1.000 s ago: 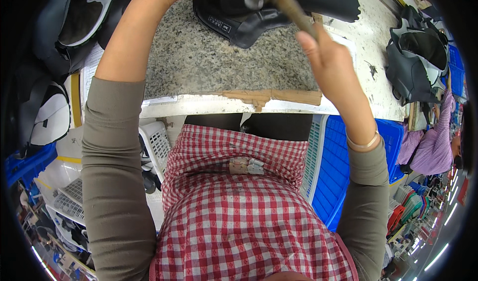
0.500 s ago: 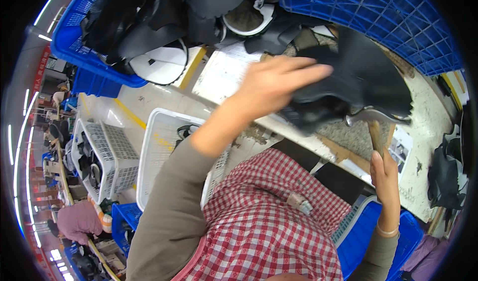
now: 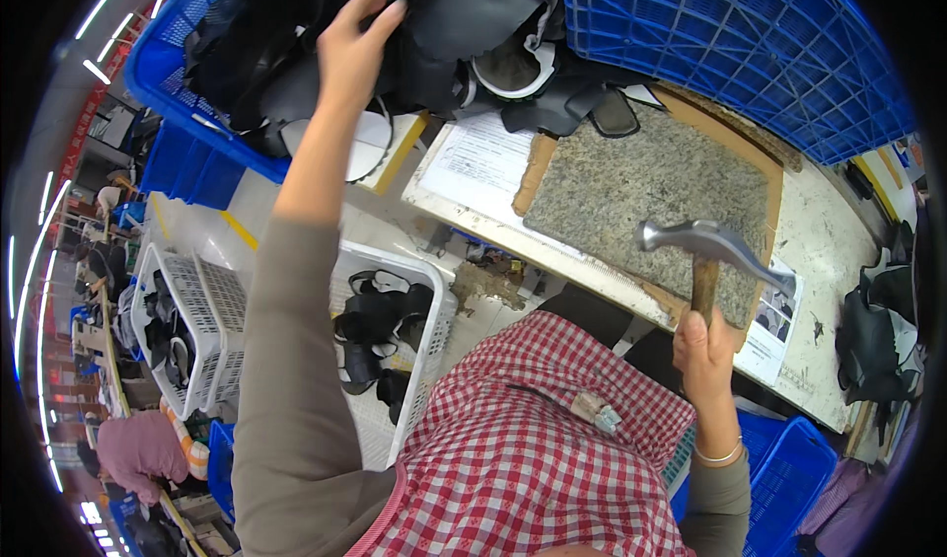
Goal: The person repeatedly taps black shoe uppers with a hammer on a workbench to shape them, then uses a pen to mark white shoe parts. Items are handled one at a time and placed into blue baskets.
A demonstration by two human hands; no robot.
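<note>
Right hand (image 3: 702, 352): nearest the body, fist wrapped tight round the wooden handle of a hammer (image 3: 712, 253).
Hammer axis: handle stands roughly upright, steel head crosswise above it, hovering over the near edge of the stone slab (image 3: 641, 192); whether it touches cannot be told.
Stone slab: speckled grey, bare, lying on the workbench (image 3: 829, 261) beside a printed sheet (image 3: 483, 157).
Left hand (image 3: 353, 46): arm stretched far up and to the left, fingers partly spread, resting on black leather pieces (image 3: 296, 54); whether it grips one is not clear.
Leather pieces: heaped in a blue crate (image 3: 173, 69), well left of the slab and the hammer hand.
</note>
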